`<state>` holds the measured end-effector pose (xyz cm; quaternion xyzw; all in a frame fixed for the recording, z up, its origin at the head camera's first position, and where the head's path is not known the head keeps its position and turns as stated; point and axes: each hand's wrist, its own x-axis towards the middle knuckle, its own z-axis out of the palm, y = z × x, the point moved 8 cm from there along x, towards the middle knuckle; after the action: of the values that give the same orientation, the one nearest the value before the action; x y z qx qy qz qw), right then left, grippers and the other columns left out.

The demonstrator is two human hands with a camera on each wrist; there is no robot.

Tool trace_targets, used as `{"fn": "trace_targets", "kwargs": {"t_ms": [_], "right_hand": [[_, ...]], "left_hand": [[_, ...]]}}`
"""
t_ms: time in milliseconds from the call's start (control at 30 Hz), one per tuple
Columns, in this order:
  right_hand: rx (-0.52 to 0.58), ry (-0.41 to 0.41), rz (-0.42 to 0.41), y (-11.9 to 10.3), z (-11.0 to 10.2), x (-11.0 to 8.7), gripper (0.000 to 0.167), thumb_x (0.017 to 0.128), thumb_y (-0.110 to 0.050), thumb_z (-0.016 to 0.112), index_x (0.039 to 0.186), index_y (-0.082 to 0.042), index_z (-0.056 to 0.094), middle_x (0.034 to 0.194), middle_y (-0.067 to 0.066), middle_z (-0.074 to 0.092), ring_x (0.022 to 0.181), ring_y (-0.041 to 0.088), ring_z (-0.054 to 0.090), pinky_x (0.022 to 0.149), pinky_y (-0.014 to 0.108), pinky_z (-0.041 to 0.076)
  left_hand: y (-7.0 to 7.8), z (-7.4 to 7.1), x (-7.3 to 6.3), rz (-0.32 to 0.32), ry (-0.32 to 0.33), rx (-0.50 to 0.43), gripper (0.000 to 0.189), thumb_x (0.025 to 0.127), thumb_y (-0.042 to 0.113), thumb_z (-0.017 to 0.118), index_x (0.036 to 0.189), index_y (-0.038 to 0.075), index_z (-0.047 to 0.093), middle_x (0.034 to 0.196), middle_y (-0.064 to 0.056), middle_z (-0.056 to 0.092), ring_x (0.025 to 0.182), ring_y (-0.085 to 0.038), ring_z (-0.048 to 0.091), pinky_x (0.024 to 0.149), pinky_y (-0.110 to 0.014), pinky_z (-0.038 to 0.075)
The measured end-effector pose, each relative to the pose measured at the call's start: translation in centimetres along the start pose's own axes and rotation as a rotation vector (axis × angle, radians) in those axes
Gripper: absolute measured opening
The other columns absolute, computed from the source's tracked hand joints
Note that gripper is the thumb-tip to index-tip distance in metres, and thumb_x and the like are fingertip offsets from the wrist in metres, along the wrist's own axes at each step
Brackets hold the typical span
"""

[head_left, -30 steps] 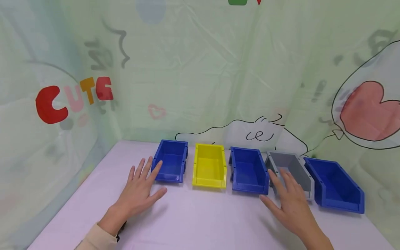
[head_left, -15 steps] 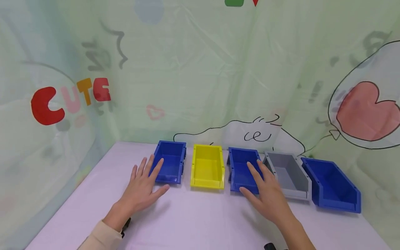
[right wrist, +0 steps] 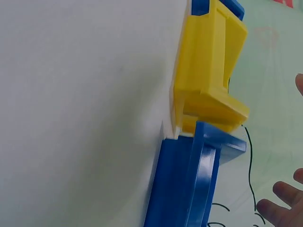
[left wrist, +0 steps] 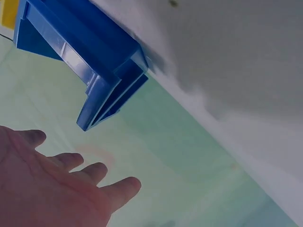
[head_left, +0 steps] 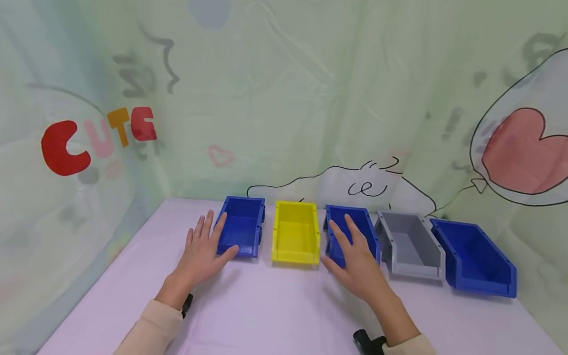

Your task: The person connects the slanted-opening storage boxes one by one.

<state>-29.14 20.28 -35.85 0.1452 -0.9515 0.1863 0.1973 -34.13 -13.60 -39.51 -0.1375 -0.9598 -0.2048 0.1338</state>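
Note:
My left hand (head_left: pixel 201 256) hovers with spread fingers in front of the leftmost blue bin (head_left: pixel 241 227). In the left wrist view that blue bin (left wrist: pixel 90 52) stands apart from the fingers (left wrist: pixel 120 191). Over the middle blue bin (head_left: pixel 352 231) my right hand (head_left: pixel 357 264) is held with its fingers spread, hiding part of the bin. Between the two hands stands a yellow bin (head_left: pixel 296 231). From the right wrist, the yellow bin (right wrist: pixel 201 61) and the blue one (right wrist: pixel 182 184) appear, with fingertips (right wrist: pixel 272 210) at the right edge. Neither hand holds anything.
A grey bin (head_left: pixel 410 246) and another blue bin (head_left: pixel 477 259) finish the row at the right. All stand on a pale table (head_left: pixel 266 310) near its back edge. Printed curtains (head_left: pixel 275 98) enclose the back and sides. Dark wrist devices (head_left: pixel 369 342) show below the hands.
My right hand has moved left, from in front of the grey bin to over the middle blue bin. The left hand has barely shifted, and the bins stay in place.

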Motion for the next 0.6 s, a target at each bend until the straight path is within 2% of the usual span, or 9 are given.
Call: {"fn": "trace_targets", "kwargs": {"t_ms": [300, 600], "right_hand": [[0.024, -0.025, -0.036, -1.9, 1.3, 1.2, 0.085, 0.093, -0.040, 0.076, 0.163, -0.022, 0.032, 0.172, 0.020, 0.014, 0.150, 0.050, 0.032, 0.099, 0.065, 0.053], [0.016, -0.073, -0.021, -3.1, 3.1, 2.0, 0.074, 0.091, -0.041, 0.077, 0.156, -0.020, 0.048, 0.171, 0.018, 0.021, 0.154, 0.044, 0.029, 0.112, 0.065, 0.044]], "left_hand": [[0.3, 0.6, 1.5, -0.024, -0.027, -0.046, 0.097, 0.096, 0.059, 0.058, 0.168, 0.016, 0.009, 0.174, -0.021, -0.002, 0.159, -0.047, 0.002, 0.123, -0.075, 0.008], [0.9, 1.7, 2.1, -0.054, -0.096, -0.031, 0.097, 0.095, 0.057, 0.061, 0.167, 0.015, 0.012, 0.173, -0.023, 0.001, 0.158, -0.050, 0.005, 0.122, -0.075, 0.010]]}}
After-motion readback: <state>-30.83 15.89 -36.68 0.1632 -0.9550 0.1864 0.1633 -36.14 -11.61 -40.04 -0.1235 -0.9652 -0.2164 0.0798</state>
